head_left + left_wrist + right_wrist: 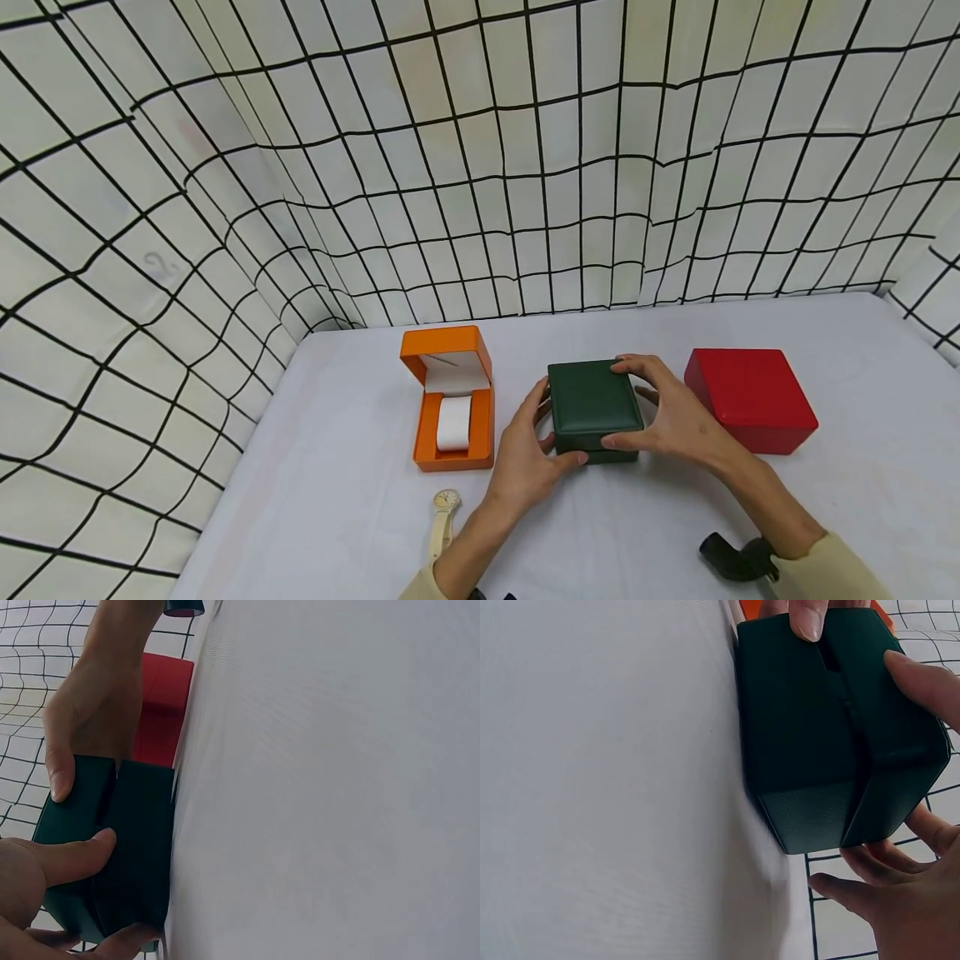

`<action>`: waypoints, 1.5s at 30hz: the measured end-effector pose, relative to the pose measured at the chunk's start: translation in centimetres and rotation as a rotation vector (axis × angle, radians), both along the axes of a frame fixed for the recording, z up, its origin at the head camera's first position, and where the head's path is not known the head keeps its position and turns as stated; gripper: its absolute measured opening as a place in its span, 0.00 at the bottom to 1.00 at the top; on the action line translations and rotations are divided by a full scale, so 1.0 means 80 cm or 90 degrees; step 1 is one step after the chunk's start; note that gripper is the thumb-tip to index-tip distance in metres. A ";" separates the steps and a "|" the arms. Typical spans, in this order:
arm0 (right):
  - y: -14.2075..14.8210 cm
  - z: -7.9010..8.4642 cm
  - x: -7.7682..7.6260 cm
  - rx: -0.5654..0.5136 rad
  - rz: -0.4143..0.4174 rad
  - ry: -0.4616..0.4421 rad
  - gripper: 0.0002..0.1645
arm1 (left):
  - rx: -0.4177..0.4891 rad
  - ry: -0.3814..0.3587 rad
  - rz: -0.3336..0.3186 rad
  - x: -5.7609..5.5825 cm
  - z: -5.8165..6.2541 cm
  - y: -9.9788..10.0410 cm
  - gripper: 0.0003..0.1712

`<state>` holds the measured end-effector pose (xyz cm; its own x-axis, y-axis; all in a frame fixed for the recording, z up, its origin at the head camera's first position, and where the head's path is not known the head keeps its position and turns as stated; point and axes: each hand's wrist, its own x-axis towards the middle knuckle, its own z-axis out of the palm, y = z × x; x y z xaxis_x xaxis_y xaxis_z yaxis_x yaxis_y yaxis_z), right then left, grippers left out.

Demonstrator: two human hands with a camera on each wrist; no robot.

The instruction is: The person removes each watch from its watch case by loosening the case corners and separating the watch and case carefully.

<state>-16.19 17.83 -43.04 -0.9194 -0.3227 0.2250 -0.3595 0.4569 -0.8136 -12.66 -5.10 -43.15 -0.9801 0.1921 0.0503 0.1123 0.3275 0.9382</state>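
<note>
A square dark green box [592,400] stands on the white-covered table between both hands. Along its side runs a narrow gap between lid [889,697] and base [799,712]. My left hand [525,458] holds the box from the left, its thumb on the front near the seam. From the right, my right hand [675,421] grips the lid, with the thumb at the front edge and fingers at the far side. Inside the green box nothing can be seen. Left of it, an orange watch box [453,462] stands with its lid raised and a white cushion [453,423] inside.
A closed red box [753,387] sits right of the green one, beside my right forearm. Near my left forearm lies a cream-strapped wristwatch [446,504]. Black grid netting [517,175] over white sheeting stands behind and left of the table.
</note>
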 end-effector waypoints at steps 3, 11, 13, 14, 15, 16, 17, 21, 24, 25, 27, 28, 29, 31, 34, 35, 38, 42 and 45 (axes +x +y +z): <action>0.000 0.002 0.000 0.001 -0.001 -0.008 0.53 | 0.002 0.003 0.003 0.001 -0.001 0.000 0.62; 0.002 0.005 -0.002 -0.004 -0.007 -0.020 0.51 | 0.003 -0.001 0.016 0.001 0.001 0.001 0.64; 0.002 0.006 -0.002 -0.007 -0.008 -0.025 0.50 | 0.002 0.002 0.020 0.002 -0.001 0.000 0.64; 0.001 0.006 -0.002 -0.008 -0.009 -0.027 0.50 | 0.003 0.003 0.021 0.002 -0.001 0.000 0.64; 0.001 0.006 -0.002 -0.008 -0.010 -0.030 0.50 | 0.004 0.003 0.021 0.002 -0.002 0.000 0.64; 0.001 0.006 -0.002 -0.008 -0.012 -0.033 0.50 | 0.008 0.002 0.021 0.002 -0.002 0.000 0.64; 0.002 0.006 -0.001 -0.006 -0.013 -0.035 0.50 | 0.013 0.001 0.021 0.002 -0.003 0.000 0.64; 0.000 0.008 0.000 -0.003 -0.020 -0.036 0.48 | 0.032 -0.009 0.017 0.002 -0.004 0.001 0.65; -0.002 0.009 0.000 -0.004 -0.021 -0.035 0.47 | 0.036 -0.013 0.016 0.001 -0.004 0.000 0.66; -0.002 0.010 0.000 -0.005 -0.021 -0.035 0.46 | 0.038 -0.013 0.017 0.001 -0.005 -0.001 0.66; -0.003 0.011 -0.001 -0.006 -0.020 -0.034 0.46 | 0.039 -0.008 0.016 0.001 -0.006 -0.002 0.65; -0.003 0.011 -0.001 -0.007 -0.021 -0.035 0.46 | 0.039 -0.006 0.016 0.001 -0.006 -0.002 0.65; -0.003 0.011 -0.001 -0.008 -0.021 -0.035 0.45 | 0.039 -0.004 0.016 0.001 -0.006 -0.002 0.65; -0.003 0.012 -0.002 -0.010 -0.021 -0.036 0.45 | 0.038 -0.002 0.017 0.000 -0.007 -0.003 0.65; -0.003 0.011 -0.005 -0.011 -0.024 -0.038 0.44 | 0.034 0.001 0.018 0.000 -0.007 -0.002 0.66; -0.003 0.011 -0.005 -0.011 -0.026 -0.040 0.43 | 0.035 -0.001 0.020 -0.001 -0.006 -0.002 0.66; -0.005 0.012 -0.006 -0.009 -0.032 -0.046 0.43 | 0.037 0.000 0.021 -0.001 -0.005 -0.001 0.66; -0.008 0.014 -0.007 -0.002 -0.042 -0.056 0.42 | 0.036 0.000 0.023 -0.001 -0.005 -0.001 0.66; -0.010 0.016 -0.006 0.002 -0.048 -0.069 0.42 | 0.035 -0.001 0.026 0.000 -0.006 -0.002 0.66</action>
